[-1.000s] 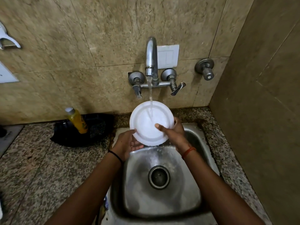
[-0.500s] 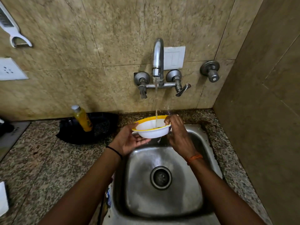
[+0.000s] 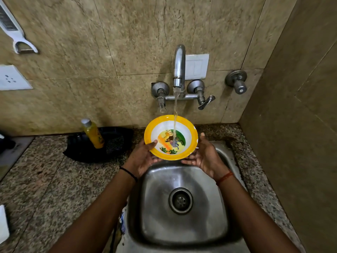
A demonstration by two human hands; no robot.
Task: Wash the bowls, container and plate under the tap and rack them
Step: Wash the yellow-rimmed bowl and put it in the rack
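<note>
Left hand (image 3: 144,157) under and against the left rim of the bowl (image 3: 160,125), thumb hooked over the yellow edge, fingers curled beneath, gripping; right hand (image 3: 205,156) at the bowl's right side, palm up, fingers nearly straight and relaxed, cupping the underside without clasping it; black band at the left wrist, orange thread at the right. Bowl held above the back edge of the sink (image 3: 155,207), tilted toward the camera, white inside with a yellow rim and a coloured picture at the bottom; stream of water (image 3: 175,106) falling from the tap (image 3: 179,64) onto the picture near the bowl's centre. Tap fixed to the tiled wall, with 2 valve handles below the spout and 1 separate valve (image 3: 237,82) further right; white switch plate (image 3: 197,67) just behind the spout. Steel sink with round drain (image 3: 180,200) at its middle, set in a speckled stone counter (image 3: 45,189). Left of the sink, black tray (image 3: 87,150) against the wall, with a yellow bottle (image 3: 93,133) leaning in it; white socket plate (image 3: 12,78) and white peeler (image 3: 16,31) on the wall at far left.
</note>
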